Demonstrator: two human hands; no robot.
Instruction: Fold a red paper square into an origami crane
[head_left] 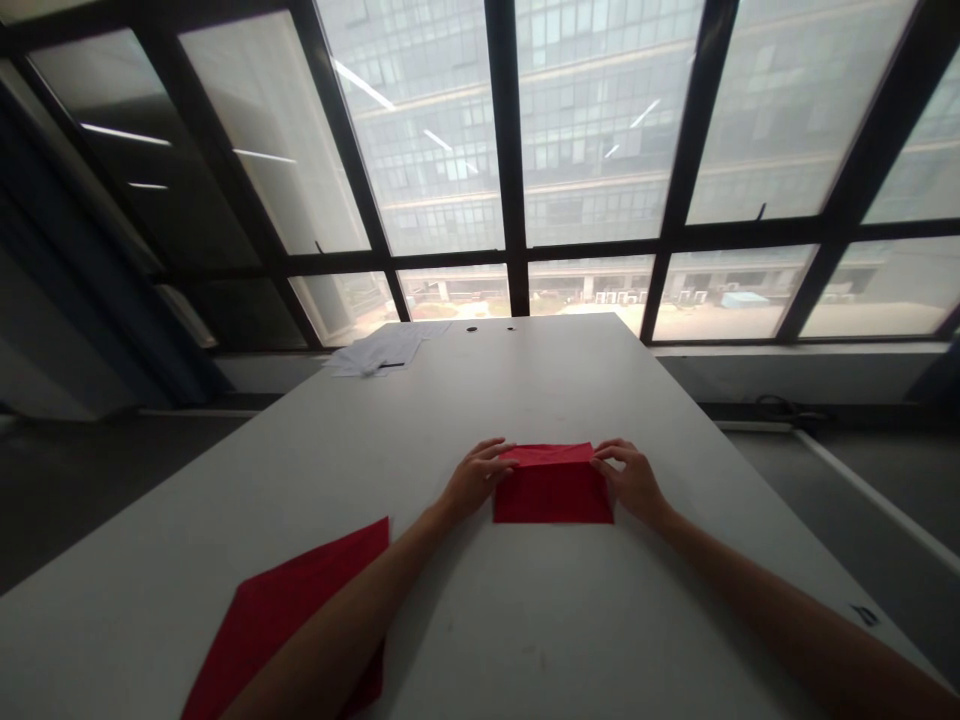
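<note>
A folded red paper (553, 486) lies on the white table (525, 390) in front of me. My left hand (474, 476) pinches its far left corner, fingers curled onto the upper folded flap. My right hand (634, 478) grips the far right corner the same way. The top strip of the paper is folded toward me and slightly raised. A second red sheet (289, 615) lies flat at the near left, partly under my left forearm.
A small stack of white papers (379, 351) rests at the far left of the table, with two small dark spots (472, 328) near the far edge. Large windows with black frames stand beyond. Dark floor lies on both sides.
</note>
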